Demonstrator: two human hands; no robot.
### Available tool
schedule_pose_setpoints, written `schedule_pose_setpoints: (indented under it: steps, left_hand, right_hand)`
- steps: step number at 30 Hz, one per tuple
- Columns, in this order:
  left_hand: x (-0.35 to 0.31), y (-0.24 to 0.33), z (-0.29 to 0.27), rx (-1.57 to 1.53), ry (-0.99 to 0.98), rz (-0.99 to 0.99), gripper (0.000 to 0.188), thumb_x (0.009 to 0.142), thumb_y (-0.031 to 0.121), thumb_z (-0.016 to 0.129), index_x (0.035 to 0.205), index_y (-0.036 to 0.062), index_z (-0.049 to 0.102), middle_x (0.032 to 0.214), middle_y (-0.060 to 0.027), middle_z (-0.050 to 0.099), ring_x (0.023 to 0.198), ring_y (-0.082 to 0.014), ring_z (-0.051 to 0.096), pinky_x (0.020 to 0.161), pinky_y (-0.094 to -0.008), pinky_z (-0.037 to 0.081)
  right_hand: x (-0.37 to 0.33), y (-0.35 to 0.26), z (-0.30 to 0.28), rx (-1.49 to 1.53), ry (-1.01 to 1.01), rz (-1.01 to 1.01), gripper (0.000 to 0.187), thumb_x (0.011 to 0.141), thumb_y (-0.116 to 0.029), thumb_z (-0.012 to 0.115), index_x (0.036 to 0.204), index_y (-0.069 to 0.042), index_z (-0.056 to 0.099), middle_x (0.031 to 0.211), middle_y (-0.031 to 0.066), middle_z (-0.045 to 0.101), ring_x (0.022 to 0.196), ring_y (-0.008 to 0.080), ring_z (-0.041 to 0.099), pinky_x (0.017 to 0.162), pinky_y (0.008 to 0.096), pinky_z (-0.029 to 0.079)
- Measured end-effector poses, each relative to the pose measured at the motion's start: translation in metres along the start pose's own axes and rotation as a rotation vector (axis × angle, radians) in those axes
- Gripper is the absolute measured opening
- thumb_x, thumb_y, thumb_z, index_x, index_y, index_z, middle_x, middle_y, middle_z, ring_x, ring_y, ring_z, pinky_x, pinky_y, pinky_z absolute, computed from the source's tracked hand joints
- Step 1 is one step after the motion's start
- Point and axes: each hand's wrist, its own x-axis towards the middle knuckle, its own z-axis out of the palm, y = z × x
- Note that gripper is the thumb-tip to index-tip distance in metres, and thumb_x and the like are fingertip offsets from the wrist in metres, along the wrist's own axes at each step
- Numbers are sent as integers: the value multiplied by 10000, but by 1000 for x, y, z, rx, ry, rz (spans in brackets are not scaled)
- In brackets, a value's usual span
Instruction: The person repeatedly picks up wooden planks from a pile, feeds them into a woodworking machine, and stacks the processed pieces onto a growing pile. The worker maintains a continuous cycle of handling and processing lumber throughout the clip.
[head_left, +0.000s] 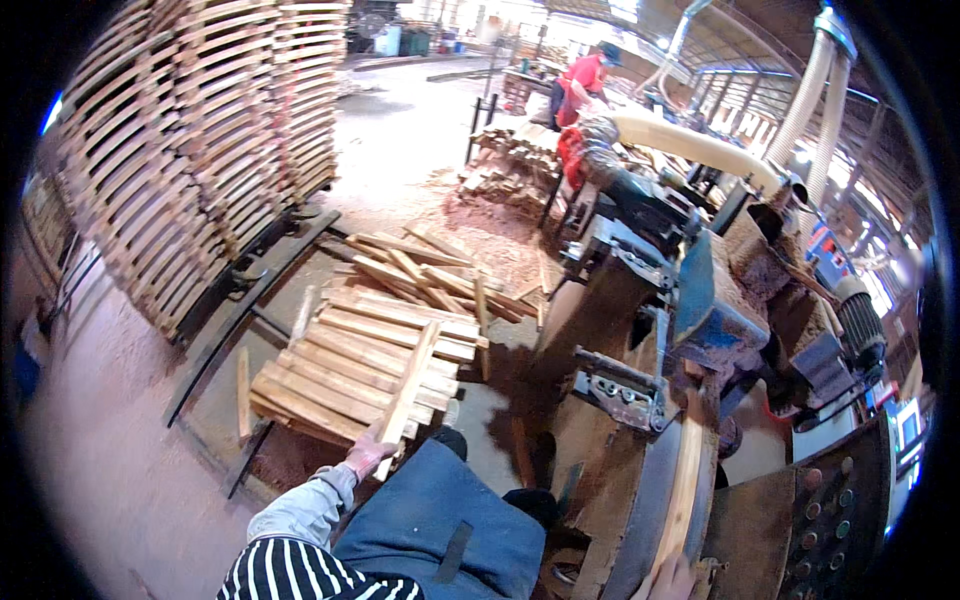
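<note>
My left hand (370, 452) is closed around the near end of a long wooden slat (412, 382). That slat lies slantwise over a pile of pale slats (345, 365) stacked side by side, left of my knees. At the lower edge my right hand (670, 580) grips the near end of another wooden slat (686, 470), partly cut off by the picture's rim. This second slat lies lengthwise on the metal bed (642, 500) of a woodworking machine (725, 300), its far end reaching in under the machine's dusty blue guard.
Tall racks of stacked slats (210, 140) stand at the left beside metal rails (245, 312). Loose slats (430, 270) lie beyond the pile. A button panel (835, 520) is at my right. Farther off, a person in red (582, 85) stands by heaped wood (510, 165).
</note>
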Motion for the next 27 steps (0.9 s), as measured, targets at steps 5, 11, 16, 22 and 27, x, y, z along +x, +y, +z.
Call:
schedule_pose_setpoints:
  steps: [5, 11, 16, 22, 27]
  left_hand:
    - [-41, 67, 42, -240, -159, 146, 940, 801, 196, 755, 1579, 37, 252, 1346, -148, 561, 1120, -218, 594, 929, -321, 510]
    - [-95, 151, 183, -612, -515, 216, 872, 911, 227, 752, 1575, 54, 214, 1274, -112, 591, 1095, -161, 598, 958, -285, 516]
    - [-145, 150, 309, -8, -371, 748, 708, 984, 443, 504, 1567, 101, 292, 1424, -99, 472, 1170, -212, 523, 908, -361, 492]
    - [-107, 98, 344, -282, -690, 782, 609, 1090, 415, 333, 1579, 64, 238, 1631, -114, 276, 1489, -286, 288, 1244, -438, 218]
    - [28, 36, 209, 209, 197, 503, 354, 992, 332, 520, 1168, 35, 599, 1192, -170, 636, 1138, -341, 582, 997, -420, 463]
  right_hand:
    - [86, 44, 102, 200, 102, 124, 470, 875, -68, 674, 1326, 31, 583, 1315, 253, 587, 1186, 428, 551, 1032, 474, 429]
    - [120, -39, 90, 953, -79, 119, 487, 950, -118, 645, 1418, -29, 545, 1474, 129, 530, 1345, 272, 499, 1143, 378, 358]
    - [70, -100, -19, 1119, -403, 522, 766, 863, -108, 675, 1548, -12, 343, 1512, 152, 447, 1327, 245, 468, 1129, 349, 353]
    - [-105, -14, -53, 397, -276, 415, 656, 917, -221, 667, 1470, 36, 424, 1418, 263, 503, 1274, 392, 501, 1072, 453, 420]
    - [-206, 50, -43, 54, -317, 220, 638, 952, -326, 685, 1377, 105, 482, 1279, 339, 557, 1163, 504, 538, 982, 501, 481]
